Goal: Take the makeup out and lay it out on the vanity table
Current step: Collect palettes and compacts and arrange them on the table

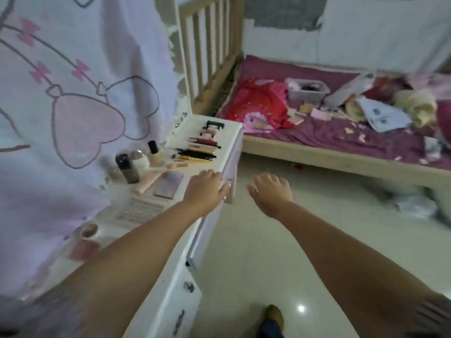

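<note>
The makeup (195, 147) lies in rows on the white worktop (234, 128), beyond the left hand (205, 189) toward the bed (341, 142). The left hand rests on the worktop's front edge, fingers relaxed, holding nothing. The right hand (269, 191) hangs off the worktop over the floor (256, 240), fingers loosely spread, empty.

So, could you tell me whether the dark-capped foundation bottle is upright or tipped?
Upright: the foundation bottle stands on its base on the vanity table, cap up.
</note>
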The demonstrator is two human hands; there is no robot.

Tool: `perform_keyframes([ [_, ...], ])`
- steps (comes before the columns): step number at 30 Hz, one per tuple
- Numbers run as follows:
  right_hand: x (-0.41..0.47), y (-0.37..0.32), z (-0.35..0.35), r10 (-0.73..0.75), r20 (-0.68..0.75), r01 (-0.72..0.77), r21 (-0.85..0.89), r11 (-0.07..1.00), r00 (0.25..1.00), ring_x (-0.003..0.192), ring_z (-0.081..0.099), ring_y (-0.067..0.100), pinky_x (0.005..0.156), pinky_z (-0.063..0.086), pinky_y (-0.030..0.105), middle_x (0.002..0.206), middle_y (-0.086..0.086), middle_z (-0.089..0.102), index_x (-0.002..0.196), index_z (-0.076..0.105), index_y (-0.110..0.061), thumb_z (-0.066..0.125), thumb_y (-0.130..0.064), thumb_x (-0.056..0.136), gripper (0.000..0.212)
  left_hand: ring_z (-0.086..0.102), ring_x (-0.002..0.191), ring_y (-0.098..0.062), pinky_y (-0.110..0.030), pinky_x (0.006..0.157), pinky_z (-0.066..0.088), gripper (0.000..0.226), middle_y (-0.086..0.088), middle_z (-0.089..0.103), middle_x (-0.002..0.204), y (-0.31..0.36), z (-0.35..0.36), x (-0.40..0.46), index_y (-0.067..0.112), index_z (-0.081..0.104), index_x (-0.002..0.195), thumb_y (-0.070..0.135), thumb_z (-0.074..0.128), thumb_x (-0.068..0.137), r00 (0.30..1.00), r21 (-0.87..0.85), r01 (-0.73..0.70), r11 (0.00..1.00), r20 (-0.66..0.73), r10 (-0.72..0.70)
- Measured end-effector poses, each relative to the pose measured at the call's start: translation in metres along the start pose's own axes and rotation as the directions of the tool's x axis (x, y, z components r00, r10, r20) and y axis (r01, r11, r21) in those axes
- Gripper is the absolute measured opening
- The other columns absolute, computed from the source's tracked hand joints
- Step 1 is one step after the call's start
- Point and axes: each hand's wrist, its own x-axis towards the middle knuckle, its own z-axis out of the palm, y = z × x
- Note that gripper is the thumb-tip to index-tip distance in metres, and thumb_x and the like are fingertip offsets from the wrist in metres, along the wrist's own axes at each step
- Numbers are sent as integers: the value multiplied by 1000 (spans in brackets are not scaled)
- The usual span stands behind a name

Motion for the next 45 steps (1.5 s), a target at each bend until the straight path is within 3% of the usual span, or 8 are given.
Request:
perform_keyframes([
  [2, -37, 51, 2, 144, 5, -144, 24, 989, 990, 130, 38, 27, 105, 31, 45, 140, 7, 43, 136, 37, -23, 23, -46, 99, 46, 52, 100, -29, -36, 82, 39, 44, -10, 59, 107, 52, 14, 10, 10, 56, 108, 43, 29, 96, 989, 37, -146, 989, 36, 145],
  [5, -101, 123, 7, 322, -6, -321, 41, 946, 947, 138, 30, 24, 113, 22, 49, 149, 4, 33, 143, 28, -25, 20, -47, 99, 49, 52, 106, -30, -37, 88, 37, 74, -12, 58, 112, 135, 31, 18, 11, 56, 113, 56, 5, 83, 944, 63, -318, 946, 114, 310],
  [8, -171, 189, 15, 470, -5, -469, 52, 882, 883, 144, 17, 21, 116, 11, 52, 155, 3, 22, 147, 21, -27, 17, -47, 99, 52, 42, 121, -28, -44, 105, 29, 54, -10, 49, 128, 223, 53, 17, 15, 47, 127, 51, 21, 96, 888, 79, -438, 895, 190, 418],
  [11, -247, 253, 30, 592, 16, -591, 80, 803, 806, 147, 6, 20, 116, 1, 54, 159, 2, 11, 149, 14, -29, 15, -48, 99, 54, 29, 133, -26, -50, 113, 15, 52, -8, 38, 141, 320, 81, 3, 17, 38, 137, 49, 24, 98, 826, 64, -533, 843, 252, 503],
  [20, -491, 412, 78, 847, 191, -868, 103, 486, 496, 147, -11, 20, 114, -7, 58, 160, 2, -6, 151, 1, -30, 11, -51, 99, 57, -2, 146, -22, -56, 113, -6, 64, -8, 5, 158, 609, 170, -84, 17, 12, 149, 53, 19, 97, 586, 0, -751, 661, 462, 666],
  [29, -628, 524, 98, 950, 243, -977, 140, 164, 194, 147, -11, 23, 112, -9, 61, 159, 3, -9, 150, -2, -30, 11, -53, 98, 59, 0, 146, -22, -57, 114, -7, 64, -6, 5, 158, 816, 217, -130, 19, 13, 149, 54, 19, 97, 316, -72, -907, 415, 537, 782],
  [34, -669, 608, 99, 972, 226, -988, 152, 27, 62, 147, -10, 21, 113, -7, 60, 160, 3, -8, 151, 0, -30, 14, -52, 98, 59, 5, 145, -22, -58, 114, -3, 61, -7, 11, 157, 919, 249, -119, 19, 18, 147, 53, 21, 97, 222, -92, -949, 302, 484, 846],
  [45, -725, 791, 78, 941, 282, -948, 200, -248, -186, 147, -8, 20, 113, -4, 59, 160, 3, -6, 151, 1, -28, 15, -49, 100, 57, 4, 145, -22, -56, 114, -3, 63, -7, 8, 158, 1150, 290, -76, 21, 15, 148, 55, 20, 96, 8, -138, -986, 95, 532, 847],
])
